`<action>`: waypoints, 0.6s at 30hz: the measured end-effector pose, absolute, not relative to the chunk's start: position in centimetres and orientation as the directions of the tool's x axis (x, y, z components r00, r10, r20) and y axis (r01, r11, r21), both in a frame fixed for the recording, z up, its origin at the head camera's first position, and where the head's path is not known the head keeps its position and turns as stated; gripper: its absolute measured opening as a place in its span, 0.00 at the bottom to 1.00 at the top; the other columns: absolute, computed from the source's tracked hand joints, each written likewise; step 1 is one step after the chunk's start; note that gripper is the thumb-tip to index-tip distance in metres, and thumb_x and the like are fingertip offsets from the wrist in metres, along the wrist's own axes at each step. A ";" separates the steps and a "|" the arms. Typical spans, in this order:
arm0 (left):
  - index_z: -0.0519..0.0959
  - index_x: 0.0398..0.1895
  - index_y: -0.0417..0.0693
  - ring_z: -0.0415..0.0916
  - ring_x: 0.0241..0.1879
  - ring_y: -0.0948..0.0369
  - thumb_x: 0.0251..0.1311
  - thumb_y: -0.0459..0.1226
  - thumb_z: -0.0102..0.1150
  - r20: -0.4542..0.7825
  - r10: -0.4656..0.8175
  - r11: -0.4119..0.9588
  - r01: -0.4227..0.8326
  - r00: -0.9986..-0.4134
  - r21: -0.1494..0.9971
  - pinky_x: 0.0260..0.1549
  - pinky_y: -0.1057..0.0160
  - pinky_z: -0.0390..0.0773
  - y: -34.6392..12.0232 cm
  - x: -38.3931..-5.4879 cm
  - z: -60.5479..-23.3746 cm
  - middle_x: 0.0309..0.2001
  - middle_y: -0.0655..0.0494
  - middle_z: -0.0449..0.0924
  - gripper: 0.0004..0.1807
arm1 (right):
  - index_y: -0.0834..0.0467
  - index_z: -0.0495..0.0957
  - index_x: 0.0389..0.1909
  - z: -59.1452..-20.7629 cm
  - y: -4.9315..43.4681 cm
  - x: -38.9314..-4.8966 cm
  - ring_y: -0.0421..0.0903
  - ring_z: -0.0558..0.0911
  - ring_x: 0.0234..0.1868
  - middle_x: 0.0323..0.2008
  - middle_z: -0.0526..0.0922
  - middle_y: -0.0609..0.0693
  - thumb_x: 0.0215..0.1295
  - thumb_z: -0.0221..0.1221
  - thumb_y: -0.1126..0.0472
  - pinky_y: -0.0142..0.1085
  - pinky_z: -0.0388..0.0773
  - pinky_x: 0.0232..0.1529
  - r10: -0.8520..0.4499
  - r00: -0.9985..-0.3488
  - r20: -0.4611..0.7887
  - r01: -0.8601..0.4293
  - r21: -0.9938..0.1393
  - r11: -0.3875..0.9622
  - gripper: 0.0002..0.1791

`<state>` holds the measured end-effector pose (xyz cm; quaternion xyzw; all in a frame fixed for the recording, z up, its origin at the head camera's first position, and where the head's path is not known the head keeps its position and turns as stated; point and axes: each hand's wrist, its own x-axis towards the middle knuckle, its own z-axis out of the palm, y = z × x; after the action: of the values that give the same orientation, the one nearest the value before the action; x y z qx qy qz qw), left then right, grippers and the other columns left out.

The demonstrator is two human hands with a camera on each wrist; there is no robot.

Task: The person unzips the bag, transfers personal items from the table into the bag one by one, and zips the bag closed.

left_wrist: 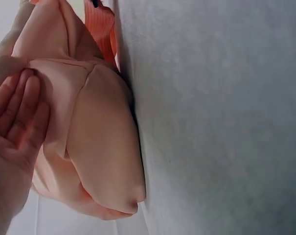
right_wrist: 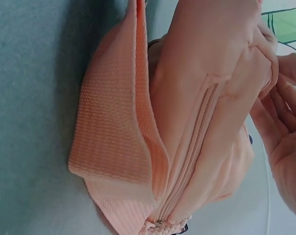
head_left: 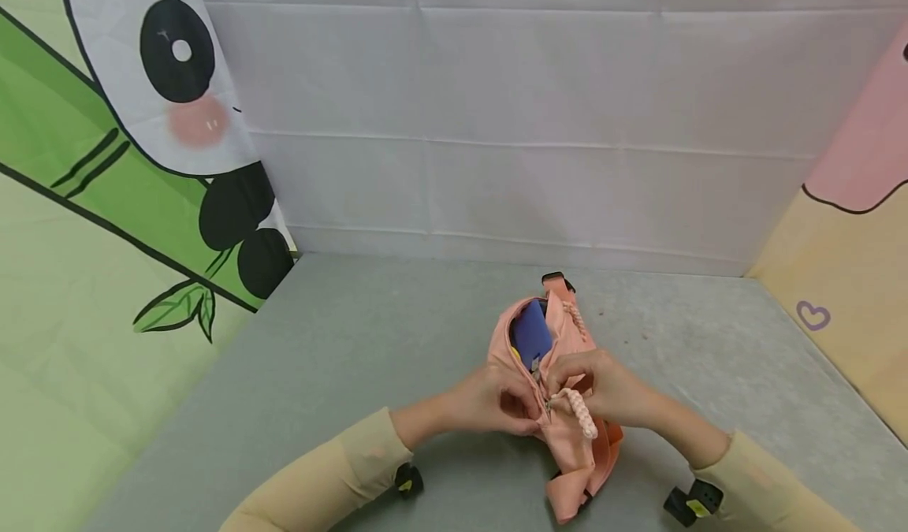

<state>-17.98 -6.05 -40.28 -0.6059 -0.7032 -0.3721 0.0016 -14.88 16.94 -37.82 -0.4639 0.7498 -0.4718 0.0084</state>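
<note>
A pink waist bag [head_left: 500, 339] stands on the grey table, its main zip open towards the far end. Inside the opening shows a flat blue object [head_left: 532, 333] with a bit of yellow beside it. My left hand [head_left: 489, 398] pinches the fabric along the near end of the zip. Opposite it, my right hand [head_left: 603, 382] pinches the bag at the zip, where a braided cord [head_left: 583, 415] hangs over the side; the fingertips partly hide the slider. In the right wrist view a second zip [right_wrist: 199, 127] runs closed along the bag's outer side.
An orange-pink webbing strap [right_wrist: 113, 117] hangs folded beside the bag. At the bag's far end is a black buckle [head_left: 556, 277]. Grey table [head_left: 369, 311] surrounds the bag, with a white cloth wall [head_left: 496, 122] behind and printed cloth walls at both sides.
</note>
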 end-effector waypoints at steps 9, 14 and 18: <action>0.85 0.29 0.45 0.76 0.32 0.74 0.54 0.27 0.67 0.419 0.884 -0.064 0.833 -0.208 0.549 0.35 0.75 0.76 -7.1 -17.5 -39.8 0.29 0.60 0.84 0.04 | 0.57 0.79 0.33 -38.4 16.5 -15.1 0.43 0.77 0.30 0.31 0.79 0.50 0.56 0.64 0.78 0.36 0.77 0.28 -0.731 -0.494 0.471 -0.756 -0.648 0.093 0.13; 0.85 0.30 0.45 0.76 0.33 0.74 0.54 0.26 0.67 0.434 0.885 -0.086 0.859 -0.167 0.505 0.37 0.75 0.76 -7.6 -17.3 -39.3 0.29 0.60 0.84 0.05 | 0.53 0.79 0.33 -37.8 15.9 -14.8 0.38 0.76 0.29 0.31 0.79 0.44 0.59 0.66 0.71 0.35 0.76 0.28 -0.699 -0.536 0.474 -0.772 -0.610 0.179 0.10; 0.85 0.30 0.45 0.76 0.35 0.74 0.54 0.28 0.67 0.447 0.885 -0.105 0.882 -0.128 0.460 0.38 0.76 0.75 -7.8 -17.0 -39.0 0.30 0.60 0.84 0.04 | 0.51 0.79 0.33 -37.3 15.6 -14.8 0.37 0.76 0.30 0.31 0.79 0.41 0.58 0.64 0.75 0.35 0.76 0.27 -0.667 -0.573 0.476 -0.778 -0.573 0.259 0.13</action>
<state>-17.04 -7.76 -38.98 -0.6603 -0.6690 -0.3413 -0.0026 -14.81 15.63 -37.26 -0.4570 0.7904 -0.4022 -0.0686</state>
